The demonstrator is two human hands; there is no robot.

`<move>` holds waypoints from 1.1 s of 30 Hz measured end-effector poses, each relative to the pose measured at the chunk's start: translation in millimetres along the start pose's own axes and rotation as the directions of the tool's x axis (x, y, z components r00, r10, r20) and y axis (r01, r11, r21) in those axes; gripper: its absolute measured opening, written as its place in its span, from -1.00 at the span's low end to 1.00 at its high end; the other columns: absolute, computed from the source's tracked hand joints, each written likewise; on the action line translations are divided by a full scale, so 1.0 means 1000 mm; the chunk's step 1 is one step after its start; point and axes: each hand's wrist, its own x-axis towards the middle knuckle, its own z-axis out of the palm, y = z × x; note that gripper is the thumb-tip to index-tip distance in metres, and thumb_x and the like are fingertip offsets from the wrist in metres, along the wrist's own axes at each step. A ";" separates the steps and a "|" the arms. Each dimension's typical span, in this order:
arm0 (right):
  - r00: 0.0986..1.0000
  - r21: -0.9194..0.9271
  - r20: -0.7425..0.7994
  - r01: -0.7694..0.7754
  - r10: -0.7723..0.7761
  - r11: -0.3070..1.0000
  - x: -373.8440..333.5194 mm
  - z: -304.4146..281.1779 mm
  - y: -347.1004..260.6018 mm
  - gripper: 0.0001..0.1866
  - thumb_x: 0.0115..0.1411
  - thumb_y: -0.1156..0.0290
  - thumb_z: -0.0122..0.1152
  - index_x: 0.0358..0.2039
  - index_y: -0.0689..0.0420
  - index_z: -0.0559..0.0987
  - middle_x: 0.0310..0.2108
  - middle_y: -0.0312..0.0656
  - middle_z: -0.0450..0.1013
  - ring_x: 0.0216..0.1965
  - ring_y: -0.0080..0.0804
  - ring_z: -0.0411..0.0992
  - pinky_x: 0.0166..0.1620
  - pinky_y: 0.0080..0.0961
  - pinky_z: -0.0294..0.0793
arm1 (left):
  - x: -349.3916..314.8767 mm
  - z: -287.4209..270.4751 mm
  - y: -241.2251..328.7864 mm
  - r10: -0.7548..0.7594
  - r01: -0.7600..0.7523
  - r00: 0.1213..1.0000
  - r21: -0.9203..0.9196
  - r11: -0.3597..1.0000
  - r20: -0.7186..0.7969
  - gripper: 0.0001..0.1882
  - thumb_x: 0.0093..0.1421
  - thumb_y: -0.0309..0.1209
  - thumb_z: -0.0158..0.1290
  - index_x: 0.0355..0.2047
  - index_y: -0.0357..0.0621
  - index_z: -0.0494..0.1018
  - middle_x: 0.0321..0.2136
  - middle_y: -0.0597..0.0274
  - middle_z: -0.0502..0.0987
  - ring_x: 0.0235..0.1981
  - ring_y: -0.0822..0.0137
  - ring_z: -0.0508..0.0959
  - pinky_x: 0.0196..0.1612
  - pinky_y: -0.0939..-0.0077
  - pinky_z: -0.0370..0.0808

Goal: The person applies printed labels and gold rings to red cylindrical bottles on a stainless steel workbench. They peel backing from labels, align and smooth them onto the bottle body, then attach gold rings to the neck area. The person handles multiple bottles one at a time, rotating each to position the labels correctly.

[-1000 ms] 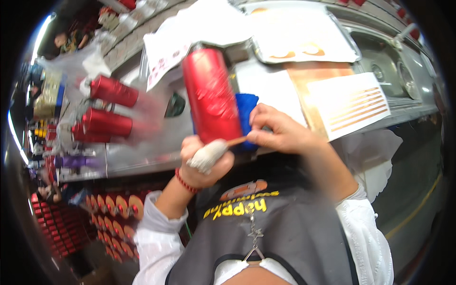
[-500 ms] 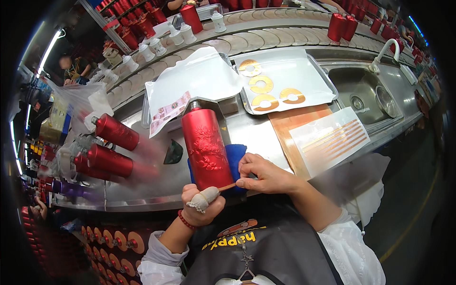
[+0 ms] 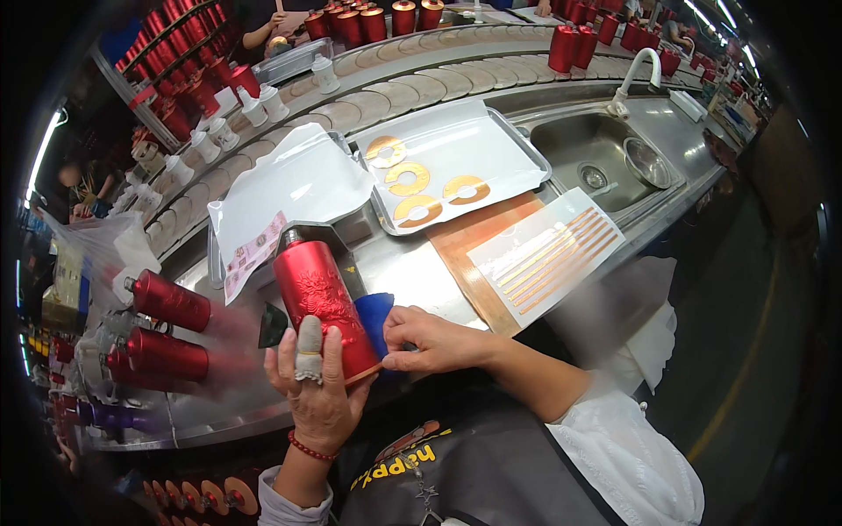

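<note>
A red embossed bottle (image 3: pixel 316 294) lies on its side, its dark neck resting in a metal cradle (image 3: pixel 346 254) and its base toward me. A thin copper-coloured strip (image 3: pixel 361 377) runs along the base edge. My left hand (image 3: pixel 317 399) has its fingers stretched out and spread against the bottle's lower side; one finger is wrapped in off-white cloth. At the base's right corner, my right hand (image 3: pixel 430 340) is closed in a pinch on the strip's end. Behind that hand, a blue cloth (image 3: pixel 375 320) sits under the bottle.
Several red bottles (image 3: pixel 167 355) lie at left. A tray (image 3: pixel 465 145) holds gold curved pieces; more copper strips (image 3: pixel 561 263) lie on a white sheet over a brown board (image 3: pixel 469 285). Beyond are a sink (image 3: pixel 561 140) and a curved conveyor (image 3: pixel 421 83) with white fittings (image 3: pixel 272 103).
My left hand has gone from a closed grip near the strip to spread fingers on the bottle. The strip now lies along the base edge. The whole view has shifted.
</note>
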 end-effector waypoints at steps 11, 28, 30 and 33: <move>0.999 -0.028 -0.049 0.013 -0.014 1.000 -0.001 0.004 -0.004 -0.72 0.15 0.22 0.34 -0.50 0.16 0.53 -0.24 -0.07 0.37 -0.08 -0.10 0.30 0.00 -0.29 0.33 | -0.003 0.007 -0.002 -0.105 0.103 0.994 -0.078 0.992 -0.015 -0.03 0.03 0.09 0.30 0.28 -0.28 0.24 0.24 -0.11 0.30 0.24 -0.13 0.31 0.39 -0.29 -0.14; 0.994 0.096 0.022 -0.112 0.111 0.989 -0.006 -0.004 -0.022 -0.73 0.23 0.27 0.32 -0.38 0.22 0.48 -0.18 -0.25 0.26 -0.15 -0.45 0.25 -0.05 -0.52 0.28 | -0.012 0.023 -0.009 -0.166 0.137 0.980 -0.241 0.961 -0.105 0.05 -0.01 0.10 0.32 0.32 -0.30 0.19 0.17 -0.16 0.36 0.16 -0.09 0.40 0.37 -0.33 -0.16; 0.993 0.071 0.015 -0.114 0.113 0.991 -0.005 -0.004 -0.022 -0.71 0.24 0.24 0.31 -0.41 0.20 0.47 -0.17 -0.26 0.25 -0.16 -0.46 0.23 -0.06 -0.53 0.27 | -0.014 0.025 -0.009 -0.174 0.143 0.979 -0.246 0.959 -0.110 0.06 -0.03 0.11 0.33 0.32 -0.30 0.19 0.14 -0.15 0.39 0.15 -0.10 0.40 0.36 -0.33 -0.15; 0.992 0.110 0.014 -0.126 0.125 0.986 -0.005 -0.003 -0.024 -0.70 0.24 0.24 0.31 -0.45 0.17 0.46 -0.17 -0.26 0.24 -0.17 -0.48 0.22 -0.09 -0.56 0.25 | -0.016 0.021 -0.007 -0.198 0.179 0.979 -0.242 0.954 -0.054 0.04 0.03 0.09 0.29 0.32 -0.36 0.16 0.23 -0.18 0.34 0.29 -0.06 0.32 0.39 -0.25 -0.14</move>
